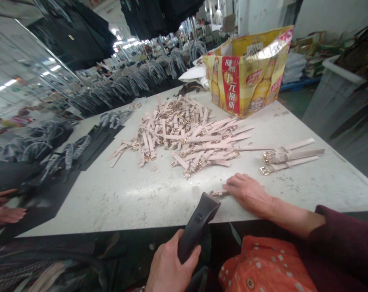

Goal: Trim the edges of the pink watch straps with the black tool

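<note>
My left hand (172, 263) is wrapped round a black hair clipper (199, 223), its head tilted up at the table's near edge. Past the clipper head, a pale pink buckled strap (219, 193) lies on the white table (132, 202). Over that strap bends my right hand (247, 192), fingers together and holding it down; much of the strap is hidden beneath the palm. A large heap of similar pink straps (178, 129) with gold buckles spreads across the middle. To the right, several more straps (290, 156) lie side by side in a small group.
A yellow beer carton (244, 77) stands open at the back of the table. Dark pieces with plastic-wrapped handles (77, 150) cover the left side, where another person's hands (4, 209) show. A grey bin (330, 93) stands off the right edge; black items (71, 38) hang overhead.
</note>
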`<action>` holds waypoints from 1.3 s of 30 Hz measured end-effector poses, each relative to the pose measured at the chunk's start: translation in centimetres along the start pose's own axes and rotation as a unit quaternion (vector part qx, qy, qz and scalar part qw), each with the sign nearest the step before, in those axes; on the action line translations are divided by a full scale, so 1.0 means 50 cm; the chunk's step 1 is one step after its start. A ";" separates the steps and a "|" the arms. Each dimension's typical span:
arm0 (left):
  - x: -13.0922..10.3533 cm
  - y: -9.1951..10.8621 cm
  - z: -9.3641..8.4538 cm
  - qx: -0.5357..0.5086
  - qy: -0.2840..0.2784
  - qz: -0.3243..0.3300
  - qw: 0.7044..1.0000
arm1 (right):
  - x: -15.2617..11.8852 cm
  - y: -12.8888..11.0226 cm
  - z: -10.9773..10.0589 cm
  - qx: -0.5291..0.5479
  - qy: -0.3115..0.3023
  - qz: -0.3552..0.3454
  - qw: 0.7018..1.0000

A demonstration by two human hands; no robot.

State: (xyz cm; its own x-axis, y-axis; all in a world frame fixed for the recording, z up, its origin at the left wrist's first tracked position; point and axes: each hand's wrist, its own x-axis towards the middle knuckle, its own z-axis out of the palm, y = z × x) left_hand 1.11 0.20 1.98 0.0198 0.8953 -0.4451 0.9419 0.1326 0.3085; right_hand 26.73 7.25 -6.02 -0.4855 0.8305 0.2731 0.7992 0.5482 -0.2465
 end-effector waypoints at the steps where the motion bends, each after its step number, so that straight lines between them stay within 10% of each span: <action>1: 0.002 -0.001 0.001 -0.001 -0.002 0.006 1.000 | -0.004 -0.004 0.001 0.022 -0.009 -0.007 1.000; 14: 0.037 0.010 -0.028 0.098 -0.041 0.024 0.994 | -0.026 0.020 -0.016 0.241 -0.028 0.008 0.970; 29: 0.081 0.113 -0.049 0.200 -0.040 0.069 0.977 | -0.025 0.025 0.004 0.330 0.018 0.073 0.941; 39: 0.059 0.051 -0.081 0.198 -0.062 0.023 0.978 | -0.019 0.024 -0.002 0.314 -0.002 0.091 0.945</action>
State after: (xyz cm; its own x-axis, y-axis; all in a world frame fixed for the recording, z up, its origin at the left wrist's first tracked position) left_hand 2.19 4.91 4.86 0.0832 0.8347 -0.5444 0.9945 -0.1048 -0.0087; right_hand 28.19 7.13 -6.50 -0.3632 0.9161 0.1698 0.5023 0.3460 -0.7924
